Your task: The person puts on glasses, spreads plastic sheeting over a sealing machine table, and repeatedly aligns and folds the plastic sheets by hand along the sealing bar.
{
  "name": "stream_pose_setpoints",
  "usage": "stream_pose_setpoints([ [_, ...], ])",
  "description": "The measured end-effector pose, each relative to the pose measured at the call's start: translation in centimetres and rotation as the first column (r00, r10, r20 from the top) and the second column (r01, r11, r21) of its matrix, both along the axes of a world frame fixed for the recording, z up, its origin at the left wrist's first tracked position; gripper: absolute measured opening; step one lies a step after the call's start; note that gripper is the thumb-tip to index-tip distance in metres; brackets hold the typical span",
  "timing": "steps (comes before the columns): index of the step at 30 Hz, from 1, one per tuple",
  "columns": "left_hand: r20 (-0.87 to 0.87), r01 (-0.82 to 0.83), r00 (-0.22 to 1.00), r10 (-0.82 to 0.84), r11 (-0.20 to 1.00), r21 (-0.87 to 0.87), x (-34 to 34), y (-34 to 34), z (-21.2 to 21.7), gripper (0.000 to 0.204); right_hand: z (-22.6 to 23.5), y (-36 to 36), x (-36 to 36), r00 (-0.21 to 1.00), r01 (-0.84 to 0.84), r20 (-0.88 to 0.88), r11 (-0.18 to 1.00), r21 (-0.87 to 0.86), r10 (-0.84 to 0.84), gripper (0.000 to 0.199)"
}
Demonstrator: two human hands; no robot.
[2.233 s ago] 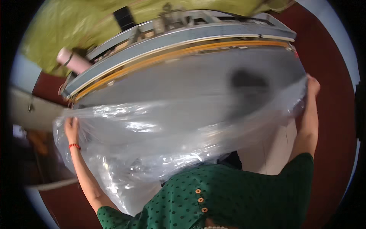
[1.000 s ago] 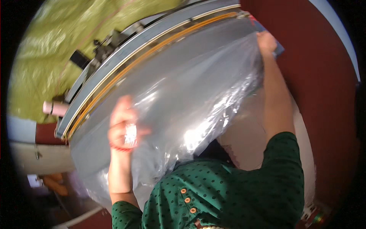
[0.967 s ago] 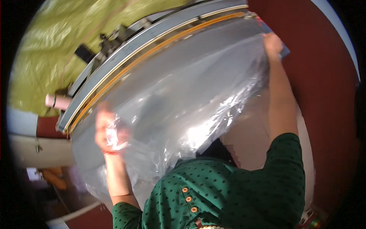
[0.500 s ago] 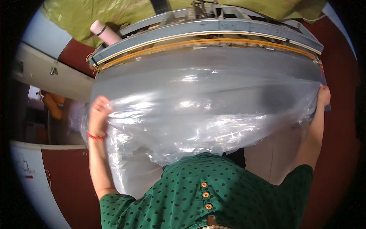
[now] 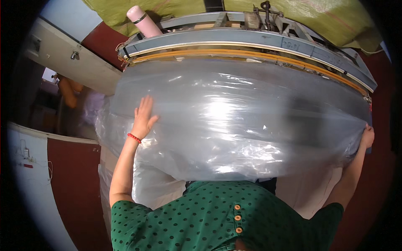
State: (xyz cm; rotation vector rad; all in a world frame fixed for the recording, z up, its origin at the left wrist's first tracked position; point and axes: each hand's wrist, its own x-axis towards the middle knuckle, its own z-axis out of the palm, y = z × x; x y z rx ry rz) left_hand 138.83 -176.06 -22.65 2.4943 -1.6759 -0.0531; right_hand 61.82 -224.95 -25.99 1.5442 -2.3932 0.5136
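Note:
A large clear plastic sheet (image 5: 243,121) lies spread over a grey table and hangs off its near edge in crumpled folds. My left hand (image 5: 143,118), a red bead bracelet at its wrist, rests flat with fingers spread on the sheet's left part. My right hand (image 5: 367,136) grips the sheet's right edge at the table's right end. Along the table's far side runs a long grey bar with an orange strip (image 5: 251,53) beneath it, and the sheet's far edge lies against this strip.
A pink cylindrical bottle (image 5: 142,20) stands at the far left behind the bar, before a yellow-green tarp (image 5: 326,16). Metal fittings (image 5: 264,12) sit on the bar's top. A white panel (image 5: 67,62) and dark red walls lie to the left. More plastic hangs under the table.
My left hand has moved up onto the sheet and now lies flat and open on it. The view has swung, so the table sits level. My right hand stays on the right edge.

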Motion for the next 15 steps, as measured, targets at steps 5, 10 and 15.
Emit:
stream_pose_setpoints([
  [5, 0.028, 0.028, 0.999, -0.021, 0.964, -0.265, -2.1, -4.3, 3.3, 0.053, -0.4, -0.2, -1.6, 0.999, 0.025, -0.031, 1.0, 0.017, -0.024, 0.039],
  [10, -0.017, -0.194, 0.977, 0.211, 0.858, -0.475, 4.5, -3.0, -0.6, 0.044, 0.1, -0.1, 0.7, 1.0, -0.006, 0.017, 1.0, 0.017, 0.006, 0.04],
  [15, -0.106, -0.213, 0.977, 0.185, 0.871, -0.443, 4.7, -5.3, -0.8, 0.017, -0.7, -1.0, -1.8, 1.0, 0.015, -0.001, 0.999, 0.03, -0.015, 0.041],
])
